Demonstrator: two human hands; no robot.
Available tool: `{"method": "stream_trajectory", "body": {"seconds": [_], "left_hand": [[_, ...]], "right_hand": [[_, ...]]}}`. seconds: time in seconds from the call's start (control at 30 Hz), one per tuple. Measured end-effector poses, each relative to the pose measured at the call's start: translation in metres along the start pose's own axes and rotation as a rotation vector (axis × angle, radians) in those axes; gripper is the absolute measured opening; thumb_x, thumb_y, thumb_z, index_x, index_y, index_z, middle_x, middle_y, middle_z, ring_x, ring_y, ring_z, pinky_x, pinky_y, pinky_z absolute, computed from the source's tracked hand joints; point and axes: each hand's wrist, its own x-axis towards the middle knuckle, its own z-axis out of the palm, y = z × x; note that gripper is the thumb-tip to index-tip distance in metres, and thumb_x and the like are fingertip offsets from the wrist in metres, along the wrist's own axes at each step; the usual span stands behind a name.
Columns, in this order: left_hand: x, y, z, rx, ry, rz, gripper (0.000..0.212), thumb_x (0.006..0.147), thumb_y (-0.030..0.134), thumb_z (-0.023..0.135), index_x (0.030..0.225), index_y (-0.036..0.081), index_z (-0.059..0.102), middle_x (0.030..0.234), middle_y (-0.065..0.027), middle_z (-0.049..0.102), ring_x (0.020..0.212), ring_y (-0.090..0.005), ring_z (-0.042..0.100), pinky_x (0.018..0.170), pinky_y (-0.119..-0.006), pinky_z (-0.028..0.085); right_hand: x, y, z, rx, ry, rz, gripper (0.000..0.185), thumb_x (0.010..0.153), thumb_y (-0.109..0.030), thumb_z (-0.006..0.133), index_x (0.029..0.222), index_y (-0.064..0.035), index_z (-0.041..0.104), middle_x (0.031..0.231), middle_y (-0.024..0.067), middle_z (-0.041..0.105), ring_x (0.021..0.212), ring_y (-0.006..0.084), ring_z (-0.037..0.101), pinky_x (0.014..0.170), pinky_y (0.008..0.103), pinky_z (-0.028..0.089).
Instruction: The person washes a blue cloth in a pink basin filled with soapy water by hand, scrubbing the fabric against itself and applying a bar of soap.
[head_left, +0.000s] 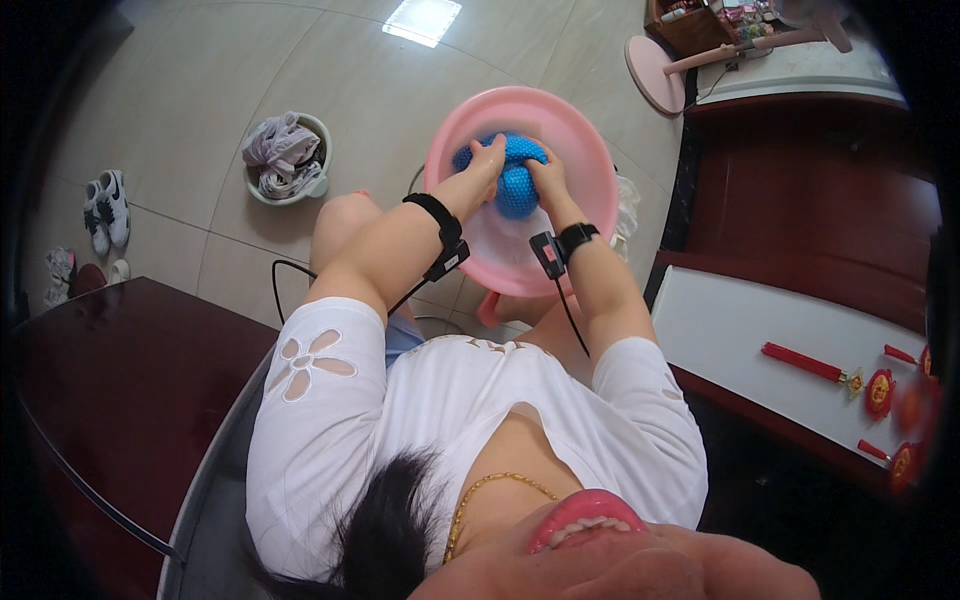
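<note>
A large pink plastic basin (596, 124) stands on the floor before me, with cloudy, whitish liquid inside. Over it, my left hand (489, 161) grips the left part of a bunched blue item with pale dots (517, 191), seemingly cloth. My right hand (547, 176) holds its right edge, with the fingers curled over the top. One rounded part of the item hangs down between my hands. Each forearm bears a black strap with a small cabled device.
Left of the basin, a pale bucket (324, 150) holds bunched clothes (281, 146). White-and-black sneakers (112, 206) lie farther left. A dark red cabinet (135, 360) is at lower left. A pink stand base (654, 75) is at upper right, near dark red furniture (795, 172). Pale cloth (627, 206) lies beside the basin.
</note>
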Motion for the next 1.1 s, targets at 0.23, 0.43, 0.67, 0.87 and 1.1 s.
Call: {"method": "stream_trajectory", "body": {"seconds": [0.23, 0.43, 0.67, 0.87, 1.1], "left_hand": [[0.044, 0.0, -0.012, -0.383, -0.243, 0.075, 0.08, 0.084, 0.056, 0.055, 0.14, 0.008, 0.026, 0.134, -0.0194, 0.042, 0.116, -0.0365, 0.049, 0.085, -0.057, 0.044], [0.031, -0.013, -0.005, -0.44, -0.645, 0.052, 0.049, 0.088, 0.042, 0.058, 0.118, 0.003, 0.053, 0.103, -0.0163, 0.061, 0.089, -0.0285, 0.064, 0.068, -0.048, 0.054], [-0.005, -0.011, 0.002, -0.468, -0.514, 0.093, 0.029, 0.086, 0.026, 0.064, 0.102, 0.002, 0.062, 0.092, -0.0138, 0.064, 0.072, -0.0254, 0.065, 0.062, -0.042, 0.055], [0.011, -0.017, 0.01, -0.245, -0.247, 0.175, 0.042, 0.076, 0.023, 0.072, 0.107, -0.002, 0.058, 0.097, -0.0161, 0.062, 0.083, -0.0251, 0.063, 0.068, -0.043, 0.053], [-0.015, 0.002, 0.015, -0.265, -0.253, 0.102, 0.042, 0.081, 0.02, 0.067, 0.114, -0.002, 0.05, 0.104, -0.0136, 0.055, 0.093, -0.0231, 0.058, 0.078, -0.042, 0.051]], "right_hand": [[-0.073, -0.075, -0.029, 0.373, -0.157, -0.194, 0.043, 0.067, -0.001, 0.061, 0.109, -0.0013, 0.062, 0.125, 0.012, 0.053, 0.113, 0.0248, 0.052, 0.094, 0.034, 0.043], [-0.104, -0.117, -0.03, -0.212, -0.103, -0.554, 0.035, 0.067, -0.018, 0.079, 0.095, -0.005, 0.063, 0.118, 0.0133, 0.053, 0.113, 0.0316, 0.05, 0.093, 0.0411, 0.042], [-0.091, -0.112, -0.022, -0.249, 0.071, -0.641, 0.022, 0.075, -0.018, 0.073, 0.088, -0.0031, 0.065, 0.096, 0.017, 0.058, 0.091, 0.036, 0.057, 0.078, 0.0426, 0.046], [-0.061, -0.066, -0.027, -0.392, 0.178, -0.482, 0.027, 0.091, -0.026, 0.055, 0.094, 0.0, 0.063, 0.091, 0.0213, 0.059, 0.089, 0.0386, 0.057, 0.077, 0.0448, 0.045], [-0.031, 0.037, -0.038, 0.127, 0.0, -0.038, 0.031, 0.095, -0.026, 0.045, 0.106, 0.0007, 0.057, 0.099, 0.0176, 0.06, 0.094, 0.0286, 0.058, 0.083, 0.0381, 0.043]]}}
